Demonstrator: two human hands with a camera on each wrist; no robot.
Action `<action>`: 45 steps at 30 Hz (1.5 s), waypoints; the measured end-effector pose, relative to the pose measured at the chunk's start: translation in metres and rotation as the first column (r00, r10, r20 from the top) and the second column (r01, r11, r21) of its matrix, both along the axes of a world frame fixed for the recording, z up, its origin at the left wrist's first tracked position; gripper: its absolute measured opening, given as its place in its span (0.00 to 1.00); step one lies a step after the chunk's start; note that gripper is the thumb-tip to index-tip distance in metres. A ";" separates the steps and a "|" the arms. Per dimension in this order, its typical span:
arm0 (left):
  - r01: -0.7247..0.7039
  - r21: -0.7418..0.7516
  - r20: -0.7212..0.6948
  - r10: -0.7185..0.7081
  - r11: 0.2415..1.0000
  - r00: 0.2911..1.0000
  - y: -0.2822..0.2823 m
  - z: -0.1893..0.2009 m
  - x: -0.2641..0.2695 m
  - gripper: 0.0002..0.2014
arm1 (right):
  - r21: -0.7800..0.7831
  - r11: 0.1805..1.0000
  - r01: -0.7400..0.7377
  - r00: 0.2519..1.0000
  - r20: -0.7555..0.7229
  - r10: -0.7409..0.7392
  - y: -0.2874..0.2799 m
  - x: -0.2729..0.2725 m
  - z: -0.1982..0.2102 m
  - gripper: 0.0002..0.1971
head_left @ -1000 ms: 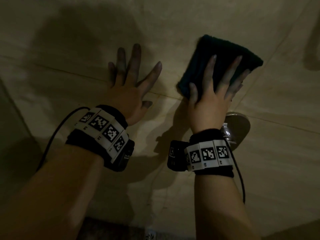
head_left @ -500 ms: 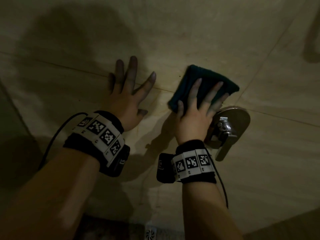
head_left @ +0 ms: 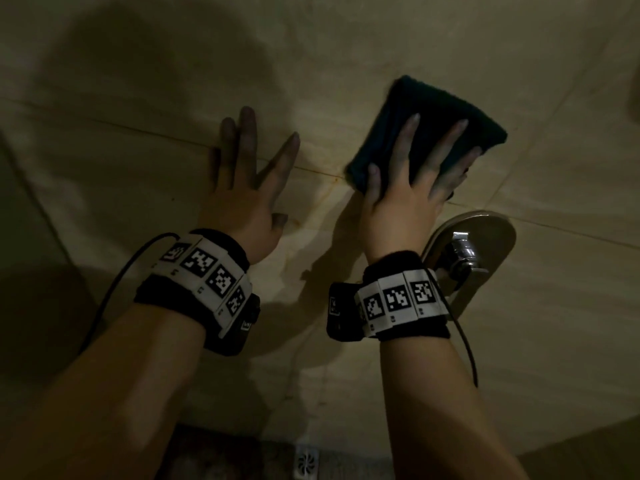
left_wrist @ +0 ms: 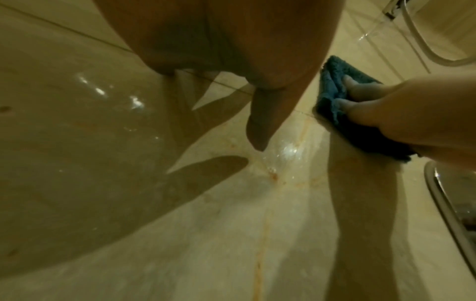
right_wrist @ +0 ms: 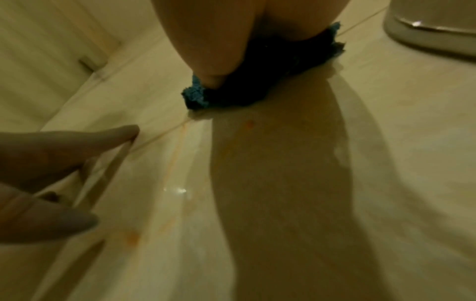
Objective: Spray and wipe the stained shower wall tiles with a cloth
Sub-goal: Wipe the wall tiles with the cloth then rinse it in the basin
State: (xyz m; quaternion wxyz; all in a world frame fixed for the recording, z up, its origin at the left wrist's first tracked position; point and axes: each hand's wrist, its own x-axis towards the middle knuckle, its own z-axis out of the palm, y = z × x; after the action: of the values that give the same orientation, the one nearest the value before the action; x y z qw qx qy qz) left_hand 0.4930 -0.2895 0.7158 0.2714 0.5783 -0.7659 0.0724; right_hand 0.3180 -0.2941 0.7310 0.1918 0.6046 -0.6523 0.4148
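While left hand braces wall tiles, right hand presses cloth flat.

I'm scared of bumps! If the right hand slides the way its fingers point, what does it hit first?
Probably nothing soon. The right hand presses the cloth flat, fingers pointing up along the wall tiles. That way looks free as far as the head view shows; the shower handle sits behind the wrist.

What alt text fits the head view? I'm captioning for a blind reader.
A right hand presses a folded dark teal cloth flat against a beige tiled shower wall, just above a chrome mixer handle. The left hand rests open on the tiles beside it.
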 end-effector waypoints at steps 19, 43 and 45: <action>0.019 0.044 0.003 -0.020 0.999 1.000 0.003 -0.009 0.021 0.44 | -0.059 0.998 -0.019 0.998 -0.058 0.016 -0.010 0.039 -0.034 0.29; -0.047 0.111 0.002 0.047 0.993 0.999 0.004 -0.041 0.044 0.46 | -0.091 0.996 0.010 0.985 -0.168 -0.025 -0.014 0.056 -0.079 0.29; -0.060 0.127 0.003 0.061 0.990 0.998 0.005 -0.047 0.045 0.47 | -0.098 0.995 0.010 0.987 -0.161 -0.026 -0.014 0.056 -0.079 0.29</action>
State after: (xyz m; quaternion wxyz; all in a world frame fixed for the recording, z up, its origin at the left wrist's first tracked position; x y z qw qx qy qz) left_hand 0.5382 -0.2843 0.6686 0.2322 0.6174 -0.7509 0.0315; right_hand 0.3740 -0.3084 0.6524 0.2771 0.6204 -0.6192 0.3935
